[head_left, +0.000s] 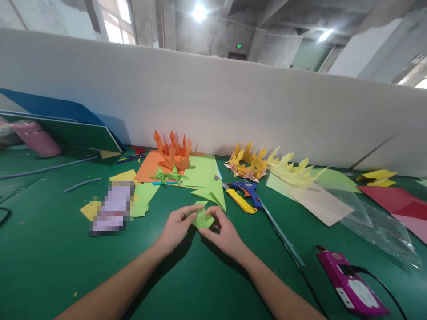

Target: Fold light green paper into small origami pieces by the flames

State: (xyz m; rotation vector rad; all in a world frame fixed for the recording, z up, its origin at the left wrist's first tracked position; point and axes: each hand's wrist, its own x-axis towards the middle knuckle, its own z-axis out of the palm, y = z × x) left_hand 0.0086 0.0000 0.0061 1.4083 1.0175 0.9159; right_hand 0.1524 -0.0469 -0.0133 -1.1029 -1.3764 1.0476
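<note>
A small folded piece of light green paper (pixel 203 218) is held between both hands, just above the green table. My left hand (pixel 178 227) pinches its left edge with thumb and fingers. On the other side, my right hand (pixel 224 231) grips the right edge, its thumb low on the paper. Right beyond the hands lie green paper sheets (pixel 203 171) with a pointed folded piece on top. To the right are a yellow utility knife (pixel 240 202) and a blue glue gun (pixel 251 192) with a long clear glue stick behind it.
An orange paper crown (pixel 173 153), a golden-yellow crown (pixel 247 162) and a pale yellow one (pixel 293 169) stand near the white partition (pixel 213 98). A blurred phone (pixel 113 206) lies left; a magenta power strip (pixel 350 282) with a black cord sits at right front.
</note>
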